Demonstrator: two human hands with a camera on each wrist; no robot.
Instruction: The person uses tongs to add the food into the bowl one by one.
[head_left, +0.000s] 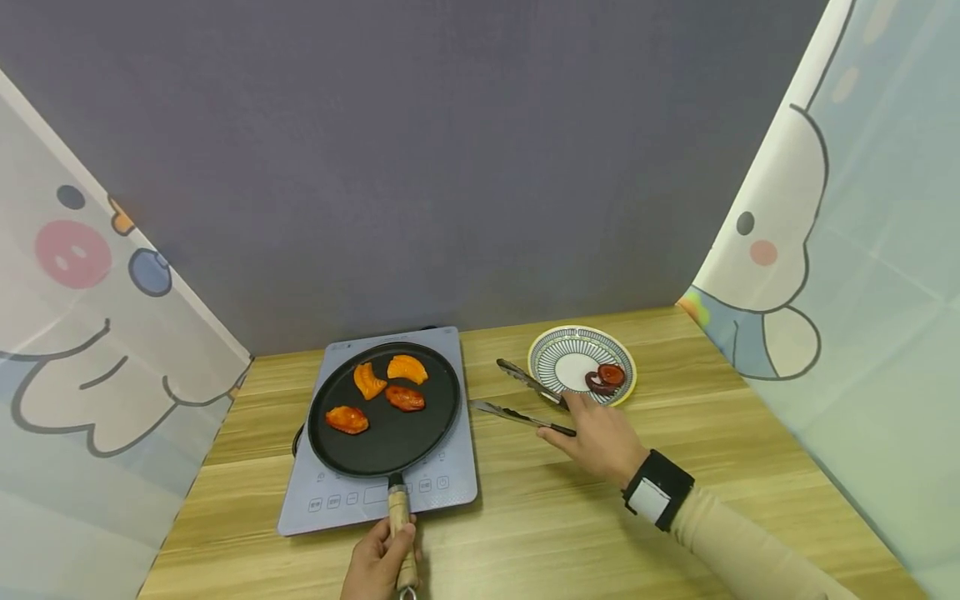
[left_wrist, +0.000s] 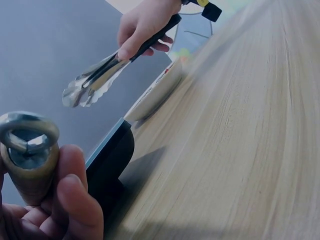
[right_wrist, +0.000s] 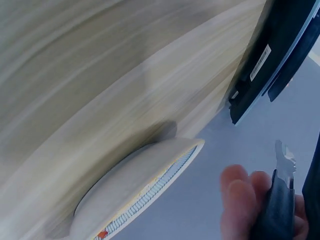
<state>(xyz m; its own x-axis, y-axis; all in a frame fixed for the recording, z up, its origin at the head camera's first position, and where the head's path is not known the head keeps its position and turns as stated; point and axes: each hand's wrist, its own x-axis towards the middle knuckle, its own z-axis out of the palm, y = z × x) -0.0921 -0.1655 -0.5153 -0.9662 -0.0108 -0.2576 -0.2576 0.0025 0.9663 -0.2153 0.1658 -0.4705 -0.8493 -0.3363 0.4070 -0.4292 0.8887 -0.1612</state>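
Round black frying pan point(head_left: 408, 433) at left, black-handled metal tongs point(head_left: 527, 380) held right of it.
The left hand point(head_left: 380, 557) grips the pan's pale cylindrical wooden handle point(head_left: 400, 510), which points near, probably steadying it on the grey rectangular cooktop point(head_left: 457, 471); orange and reddish-brown food pieces point(head_left: 407, 368) lie inside. The right hand point(head_left: 606, 437) holds the tongs with arms parted, seemingly leaving room for grasping, near the round patterned white plate point(head_left: 558, 358) of dark-red pieces point(head_left: 611, 374) at far right.
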